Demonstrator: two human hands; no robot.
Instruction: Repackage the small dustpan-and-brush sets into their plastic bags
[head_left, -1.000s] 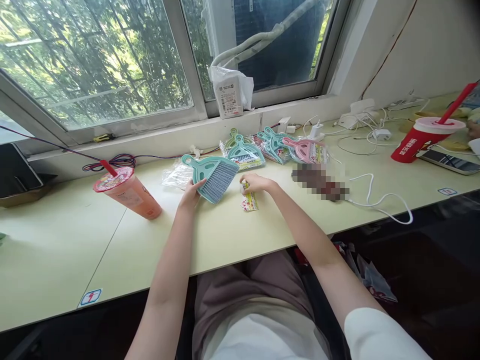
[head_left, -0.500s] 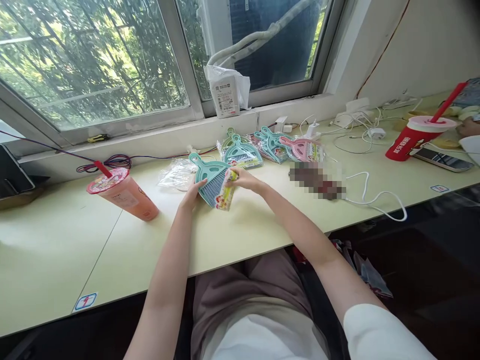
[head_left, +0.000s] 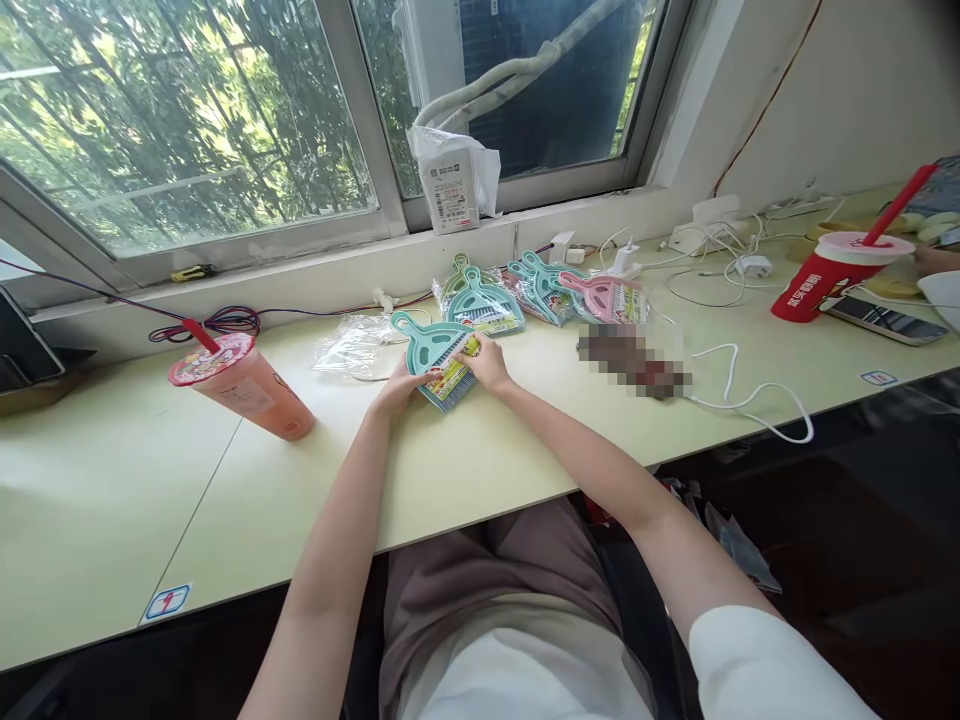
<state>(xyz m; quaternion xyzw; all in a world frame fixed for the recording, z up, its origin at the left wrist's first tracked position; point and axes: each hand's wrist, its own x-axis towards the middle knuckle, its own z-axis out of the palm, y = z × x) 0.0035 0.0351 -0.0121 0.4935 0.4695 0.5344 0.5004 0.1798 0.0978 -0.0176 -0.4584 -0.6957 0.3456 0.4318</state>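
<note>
A mint-green mini dustpan (head_left: 431,340) with a grey-bristled brush nested in it is tilted in front of me, handle pointing away. My left hand (head_left: 398,388) grips its left edge, thumb over the front. Across the bristles lies a printed yellow card (head_left: 454,378). My right hand (head_left: 489,364) pinches the card's right end against the pan's right side. Just behind are bagged dustpan sets: a green one (head_left: 480,300), more teal ones (head_left: 546,285) and a pink one (head_left: 600,293). Left of my hands lies a crumpled clear plastic bag (head_left: 349,347).
An orange drink cup (head_left: 259,390) with a red straw stands on the left. To the right are a blurred-out object (head_left: 634,362), a white cable (head_left: 806,420), a red cup (head_left: 814,280) and a phone (head_left: 889,318). Another person's arm (head_left: 937,262) shows at the far right.
The card, earlier upright at the dustpan's right side, now lies slanted across the bristles. The dustpan has shifted slightly right, and my left thumb now reaches over the card.
</note>
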